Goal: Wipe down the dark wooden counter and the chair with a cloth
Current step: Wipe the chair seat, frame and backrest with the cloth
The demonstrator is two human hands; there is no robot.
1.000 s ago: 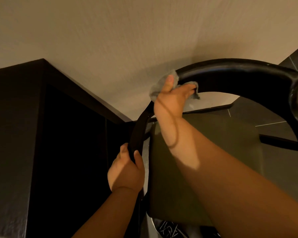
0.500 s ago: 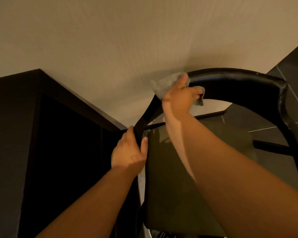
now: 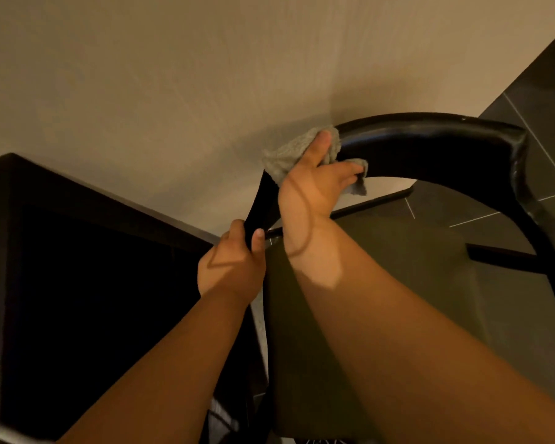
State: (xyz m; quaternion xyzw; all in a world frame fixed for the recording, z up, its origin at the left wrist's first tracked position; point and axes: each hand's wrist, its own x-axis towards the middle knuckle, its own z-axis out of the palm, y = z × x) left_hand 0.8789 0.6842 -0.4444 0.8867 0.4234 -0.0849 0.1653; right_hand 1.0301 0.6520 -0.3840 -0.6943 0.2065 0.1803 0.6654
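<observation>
1. Since a second before, the left hand [image 3: 234,267] had climbed the left upright of the chair [image 3: 430,145] and drawn in close under the right wrist. The right hand [image 3: 314,187] had kept the cloth [image 3: 289,155] at the left bend of the top rail.
2. Largest was the dark wooden counter [image 3: 77,283], which stood just left of the chair against the wall [image 3: 141,75]. It looked heavy, stiff and fixed, so it probably needed no holding, only flat pressure from the cloth.
3. Next came the chair, whose black frame looked rigid. Its curved top rail was glossy and likely slippery under a bare palm. The chair seemed light enough to shift under a firm wipe, so the upright was the sensible place to steady it. The olive seat [image 3: 414,299] looked padded and softer.
4. Both hands were clamped on something. The left was wrapped round the upright, thumb on the near side. The right pinched the cloth onto the rail, thumb on top and fingers curled under the lower edge. They were near each other, but I could not tell whether they touched.
5. Smallest was the grey cloth, bunched over the rail's left bend with a corner hanging below the fingers. It looked soft, light and limp, and best gripped wadded in the palm.
</observation>
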